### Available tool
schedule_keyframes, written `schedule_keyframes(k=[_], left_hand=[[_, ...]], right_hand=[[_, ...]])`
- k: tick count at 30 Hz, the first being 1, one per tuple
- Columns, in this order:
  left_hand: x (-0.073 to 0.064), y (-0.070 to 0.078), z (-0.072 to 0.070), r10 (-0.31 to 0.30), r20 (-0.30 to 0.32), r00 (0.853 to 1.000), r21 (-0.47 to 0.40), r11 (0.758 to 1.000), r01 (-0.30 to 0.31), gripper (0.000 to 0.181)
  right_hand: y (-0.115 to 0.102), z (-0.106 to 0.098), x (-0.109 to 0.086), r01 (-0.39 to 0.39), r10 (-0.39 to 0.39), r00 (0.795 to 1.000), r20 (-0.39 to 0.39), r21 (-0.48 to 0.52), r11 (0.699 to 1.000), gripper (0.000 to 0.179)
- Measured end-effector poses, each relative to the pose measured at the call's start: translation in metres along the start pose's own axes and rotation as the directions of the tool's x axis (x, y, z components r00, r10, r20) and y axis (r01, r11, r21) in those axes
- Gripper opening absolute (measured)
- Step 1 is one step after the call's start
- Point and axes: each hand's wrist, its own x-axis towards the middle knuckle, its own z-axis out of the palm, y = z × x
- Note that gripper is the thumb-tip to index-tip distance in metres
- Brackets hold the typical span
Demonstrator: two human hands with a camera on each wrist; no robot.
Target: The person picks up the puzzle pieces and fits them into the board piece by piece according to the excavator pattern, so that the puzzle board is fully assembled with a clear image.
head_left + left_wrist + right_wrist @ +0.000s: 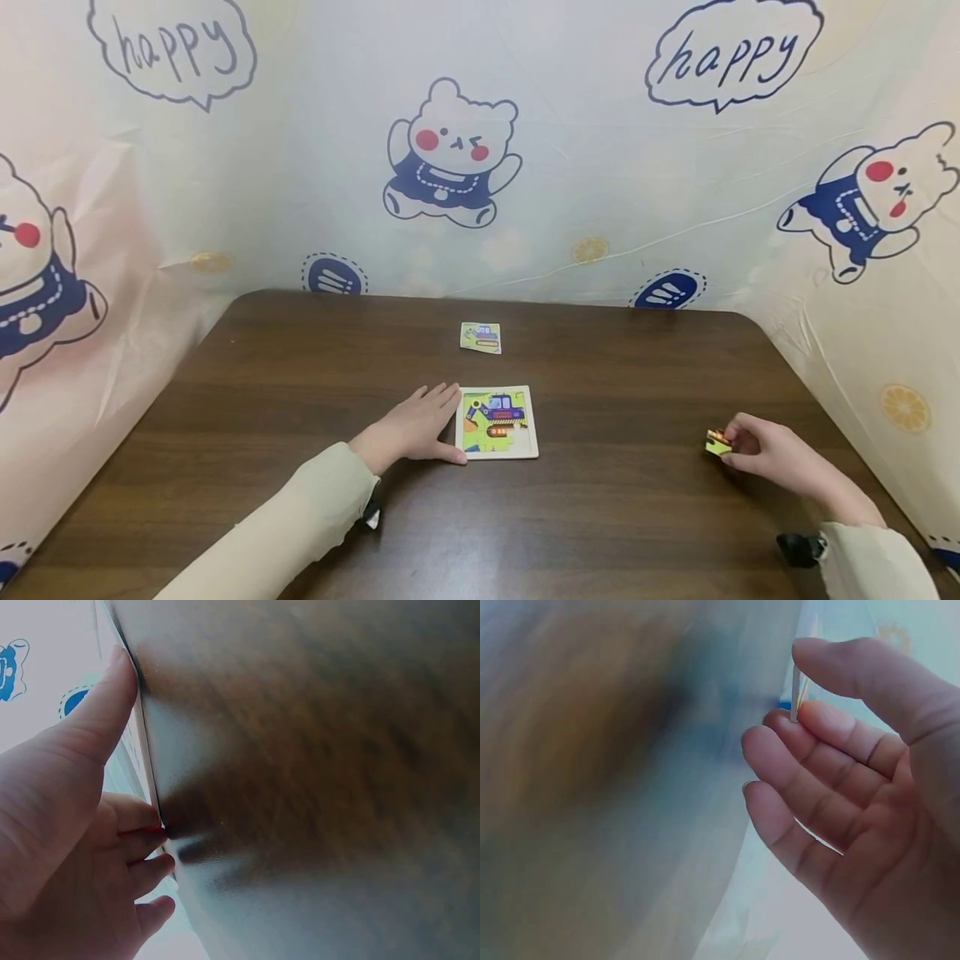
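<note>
A square jigsaw puzzle in a white frame [497,454] lies on the table, its picture a purple digger on green. Bare pale backing shows at the picture's lower right. My left hand [422,425] lies along the frame's left side, thumb at the near corner and fingertips at the far one. In the left wrist view the thumb and fingers [150,874] are spread along the frame's thin edge. Well to the right, my right hand [772,454] pinches a green and orange puzzle piece [717,443] between thumb and fingers. The right wrist view shows this piece [795,694] edge-on.
A small card [480,337] with the same digger picture lies behind the puzzle. The dark wooden table [600,517] ends at the back against a printed cloth [570,192] with bears, which also hangs along both sides.
</note>
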Motion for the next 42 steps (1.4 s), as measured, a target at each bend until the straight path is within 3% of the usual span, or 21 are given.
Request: schedule_keyframes(k=[13, 24, 32, 38, 42], left_hand=[[0.001, 0.0, 0.002, -0.003, 0.002, 1.0, 0.004, 1.0, 0.003, 0.097], [0.003, 0.0, 0.001, 0.002, 0.005, 1.0, 0.005, 1.0, -0.002, 0.098], [0.0, 0.0, 0.001, -0.005, 0.012, 1.0, 0.003, 1.0, 0.005, 0.097], [-0.001, -0.001, 0.001, -0.007, 0.016, 1.0, 0.007, 1.0, 0.007, 0.097], [0.0, -0.002, 0.001, -0.006, 0.013, 1.0, 0.008, 1.0, 0.006, 0.098]], right_hand=[[-0.052, 0.019, 0.057, 0.085, -0.085, 0.996, 0.001, -0.019, 0.996, 0.022], [-0.094, 0.043, 0.086, 0.17, -0.17, 0.984, 0.051, 0.009, 0.985, 0.022], [-0.126, 0.061, 0.104, 0.287, -0.285, 0.956, 0.073, -0.019, 0.958, 0.019], [-0.149, 0.076, 0.114, 0.34, -0.333, 0.932, 0.143, -0.028, 0.94, 0.018], [-0.16, 0.085, 0.119, 0.408, -0.394, 0.901, 0.18, -0.045, 0.912, 0.016]])
